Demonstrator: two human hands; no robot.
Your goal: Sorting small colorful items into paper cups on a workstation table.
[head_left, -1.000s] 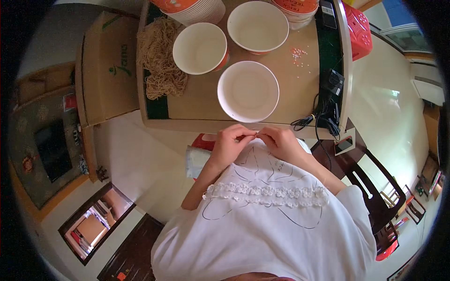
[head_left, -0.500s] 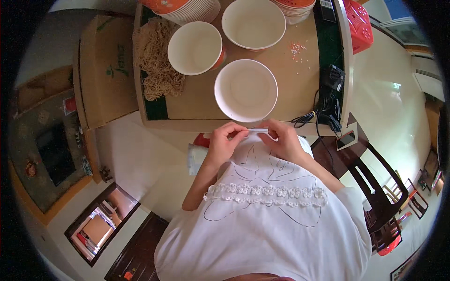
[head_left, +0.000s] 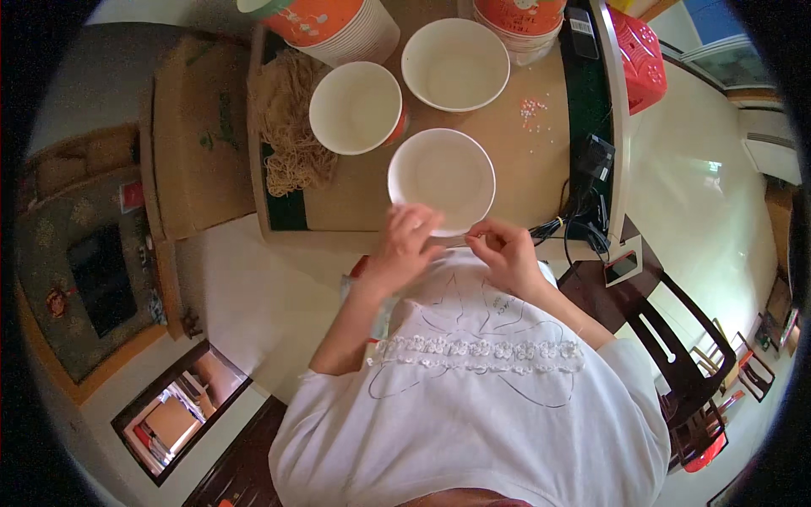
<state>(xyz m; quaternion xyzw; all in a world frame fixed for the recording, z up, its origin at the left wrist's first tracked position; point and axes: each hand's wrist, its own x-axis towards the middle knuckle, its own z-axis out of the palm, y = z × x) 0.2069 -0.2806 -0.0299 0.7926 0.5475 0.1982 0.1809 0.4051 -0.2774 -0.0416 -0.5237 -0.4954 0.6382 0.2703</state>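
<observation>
White bowl [head_left: 441,173], just beyond the grip, mouth up, apparently placed for easy reach. Left hand [head_left: 404,247], blurred across the bowl's near rim, closure cannot be told; right hand [head_left: 508,253], thumb and forefinger together, any pinched item too small to tell

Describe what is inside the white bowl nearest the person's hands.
Inside the bowl, only its pale wall and base show. The blurred left hand covers part of the lower-left rim; whatever lies behind it there cannot be seen.
</observation>
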